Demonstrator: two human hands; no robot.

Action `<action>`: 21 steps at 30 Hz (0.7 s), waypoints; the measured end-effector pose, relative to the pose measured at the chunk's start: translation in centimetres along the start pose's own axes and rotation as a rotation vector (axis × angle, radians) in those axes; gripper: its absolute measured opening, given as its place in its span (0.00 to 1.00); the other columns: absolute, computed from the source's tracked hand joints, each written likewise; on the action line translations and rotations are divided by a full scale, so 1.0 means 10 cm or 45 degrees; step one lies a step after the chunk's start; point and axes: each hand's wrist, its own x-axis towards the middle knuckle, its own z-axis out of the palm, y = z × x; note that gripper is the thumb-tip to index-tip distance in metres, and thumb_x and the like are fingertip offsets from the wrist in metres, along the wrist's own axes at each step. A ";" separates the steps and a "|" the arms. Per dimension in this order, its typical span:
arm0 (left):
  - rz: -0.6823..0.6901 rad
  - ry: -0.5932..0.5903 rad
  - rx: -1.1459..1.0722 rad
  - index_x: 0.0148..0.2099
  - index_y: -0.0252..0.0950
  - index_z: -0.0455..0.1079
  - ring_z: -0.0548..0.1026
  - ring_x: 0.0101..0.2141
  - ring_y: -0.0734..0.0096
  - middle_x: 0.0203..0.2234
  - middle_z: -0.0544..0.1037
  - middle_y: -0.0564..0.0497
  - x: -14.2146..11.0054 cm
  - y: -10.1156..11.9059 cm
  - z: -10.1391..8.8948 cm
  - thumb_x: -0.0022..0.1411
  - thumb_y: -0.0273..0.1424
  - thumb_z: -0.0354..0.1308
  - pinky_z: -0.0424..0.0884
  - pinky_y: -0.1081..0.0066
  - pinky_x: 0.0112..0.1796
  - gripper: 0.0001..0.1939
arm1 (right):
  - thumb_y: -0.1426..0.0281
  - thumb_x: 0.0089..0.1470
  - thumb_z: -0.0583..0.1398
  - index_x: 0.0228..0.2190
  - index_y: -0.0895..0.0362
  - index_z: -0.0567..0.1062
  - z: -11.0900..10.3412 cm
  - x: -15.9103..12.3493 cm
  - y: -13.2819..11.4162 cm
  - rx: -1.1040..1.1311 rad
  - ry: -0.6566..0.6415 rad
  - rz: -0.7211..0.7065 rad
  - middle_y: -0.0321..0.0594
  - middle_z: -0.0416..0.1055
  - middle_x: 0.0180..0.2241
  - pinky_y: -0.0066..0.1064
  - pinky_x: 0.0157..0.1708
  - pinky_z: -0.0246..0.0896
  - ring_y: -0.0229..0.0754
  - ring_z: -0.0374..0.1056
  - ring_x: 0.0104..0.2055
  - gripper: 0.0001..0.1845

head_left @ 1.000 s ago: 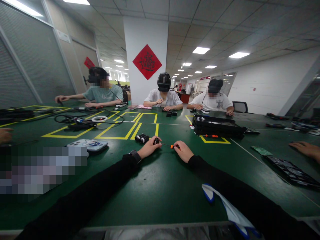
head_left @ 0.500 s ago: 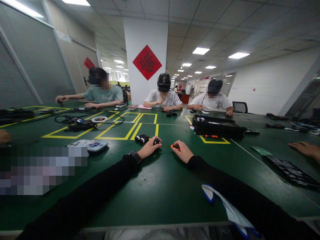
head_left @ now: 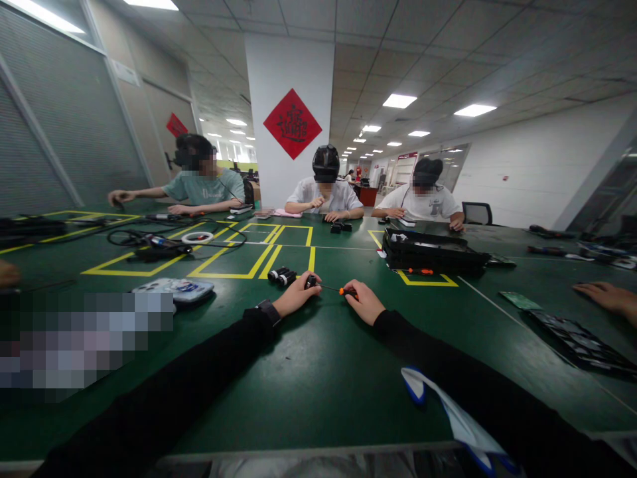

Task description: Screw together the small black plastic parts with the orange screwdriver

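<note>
Wrapped round a small black cylindrical part [head_left: 311, 281], my left hand [head_left: 294, 296] rests on the green table [head_left: 298, 398]. In my right hand [head_left: 365, 303] is a screwdriver [head_left: 343, 291] with an orange and black handle. Its thin shaft points left and its tip meets the black part or ends right beside it; the exact contact is too small to tell. Close behind my left hand lie several black cylinders [head_left: 283, 276] with white bands.
A stack of black trays [head_left: 432, 252] stands at right, with an orange screwdriver [head_left: 421, 271] before it. A phone-like case [head_left: 174, 290] lies left. Cables [head_left: 149, 239] spread behind it. A green circuit board [head_left: 520, 301] and another person's hand [head_left: 604, 295] are far right. Blue-white cloth [head_left: 460, 415] lies near my right forearm.
Almost nothing differs. Both hands keep their places with the black part and the screwdriver; the view has shifted very slightly.
</note>
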 end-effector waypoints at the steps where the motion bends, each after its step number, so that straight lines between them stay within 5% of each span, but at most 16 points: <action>1: 0.002 -0.002 -0.001 0.42 0.36 0.61 0.71 0.31 0.71 0.27 0.71 0.54 0.00 0.00 0.00 0.52 0.37 0.52 0.64 0.68 0.38 0.15 | 0.73 0.48 0.54 0.34 0.58 0.67 0.00 0.00 -0.01 0.006 0.000 0.000 0.38 0.65 0.32 0.30 0.37 0.54 0.38 0.59 0.36 0.07; 10: -0.003 0.007 -0.013 0.42 0.36 0.62 0.71 0.31 0.72 0.27 0.71 0.54 -0.01 0.03 0.00 0.52 0.36 0.52 0.64 0.67 0.39 0.15 | 0.72 0.53 0.50 0.31 0.59 0.70 0.00 0.02 0.00 -0.037 -0.022 0.038 0.40 0.66 0.32 0.31 0.39 0.53 0.38 0.59 0.37 0.09; 21: 0.013 0.014 0.011 0.41 0.36 0.62 0.70 0.30 0.71 0.26 0.71 0.54 -0.01 0.03 0.00 0.52 0.36 0.52 0.65 0.68 0.37 0.14 | 0.72 0.45 0.56 0.34 0.58 0.66 0.00 -0.01 -0.01 0.036 -0.018 0.023 0.37 0.64 0.32 0.30 0.35 0.55 0.37 0.60 0.34 0.10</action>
